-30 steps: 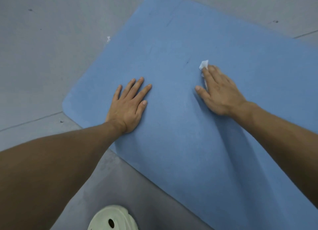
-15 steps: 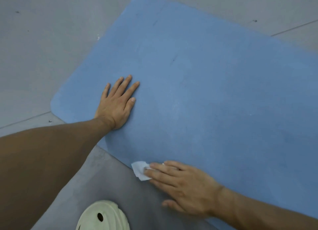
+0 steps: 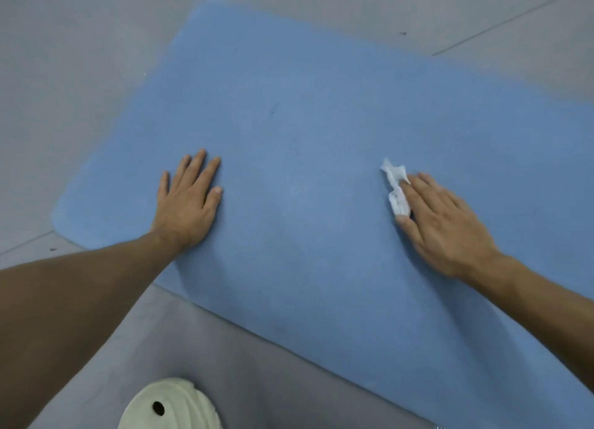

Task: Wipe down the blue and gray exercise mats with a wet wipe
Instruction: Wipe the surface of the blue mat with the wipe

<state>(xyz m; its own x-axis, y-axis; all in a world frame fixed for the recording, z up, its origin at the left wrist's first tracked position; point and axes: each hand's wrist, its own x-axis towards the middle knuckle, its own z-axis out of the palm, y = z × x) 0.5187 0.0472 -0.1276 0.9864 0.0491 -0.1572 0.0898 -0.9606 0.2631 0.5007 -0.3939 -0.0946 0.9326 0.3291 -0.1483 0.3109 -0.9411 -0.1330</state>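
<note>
We see the wet wipe (image 3: 396, 187), white and crumpled, lying on the blue exercise mat (image 3: 305, 133) under the tips of our right hand (image 3: 446, 226). The fingers (image 3: 427, 197) of that hand are stretched out nearly straight and press the wipe flat against the mat. They are not curled round it. One twisted end of the wipe sticks out beyond the fingertips, and the rest bunches between the forefinger and the thumb, whose tip touches the mat just beside it.

Well apart from those fingers, across a bare stretch of blue, our left hand (image 3: 186, 203) lies palm down on the same mat. Its fingers (image 3: 196, 168) are relaxed and slightly spread, holding nothing, and they point toward the mat's far edge. The rounded corner of the mat lies just outward of the left little finger.

A tiny dark speck (image 3: 272, 111) sits on the blue surface ahead of the left fingertips.

Behind the left wrist the blue mat overlaps the gray exercise mat (image 3: 263, 387), whose darker surface shows along the blue mat's near edge.

A pale cream ridged object with a round hole (image 3: 170, 406) rests on the gray mat, near our left forearm; we cannot tell what it is.

Light gray floor (image 3: 80, 75) surrounds both mats, and a thin seam crosses it far beyond the right fingertips.
</note>
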